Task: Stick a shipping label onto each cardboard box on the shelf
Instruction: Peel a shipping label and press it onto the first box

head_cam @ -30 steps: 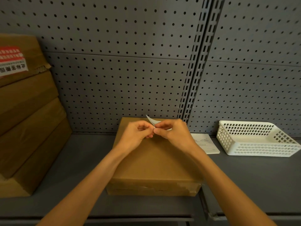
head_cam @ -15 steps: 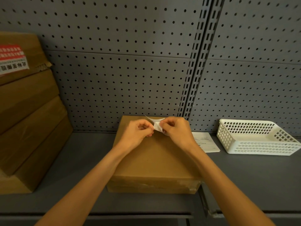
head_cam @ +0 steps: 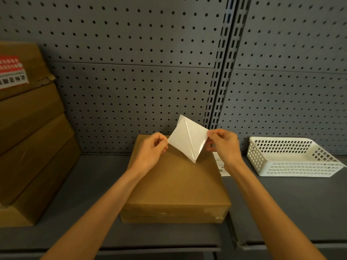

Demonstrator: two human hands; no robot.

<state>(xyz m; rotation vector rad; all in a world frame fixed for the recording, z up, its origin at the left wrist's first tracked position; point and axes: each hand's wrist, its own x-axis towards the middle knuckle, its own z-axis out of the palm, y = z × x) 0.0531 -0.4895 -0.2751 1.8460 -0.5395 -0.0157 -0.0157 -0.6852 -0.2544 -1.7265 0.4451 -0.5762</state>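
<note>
A flat brown cardboard box (head_cam: 174, 186) lies on the grey shelf (head_cam: 281, 207) in front of me, its top bare. Above its far half I hold a white shipping label (head_cam: 187, 137) that is half split from its backing, the two sheets spread apart along a diagonal line. My left hand (head_cam: 152, 150) pinches the left corner. My right hand (head_cam: 222, 145) pinches the right corner. Neither sheet touches the box.
A stack of larger brown boxes (head_cam: 32, 147) leans at the left, the top one bearing a red and white sticker (head_cam: 11, 71). A white plastic basket (head_cam: 293, 156) stands at the right. A printed sheet (head_cam: 220, 165) lies beside the box. Grey pegboard (head_cam: 131, 91) closes the back.
My hands have pulled apart, left going left and right going right. The label, earlier a small curled corner between my fingertips, now spreads wide, peeled away from its backing.
</note>
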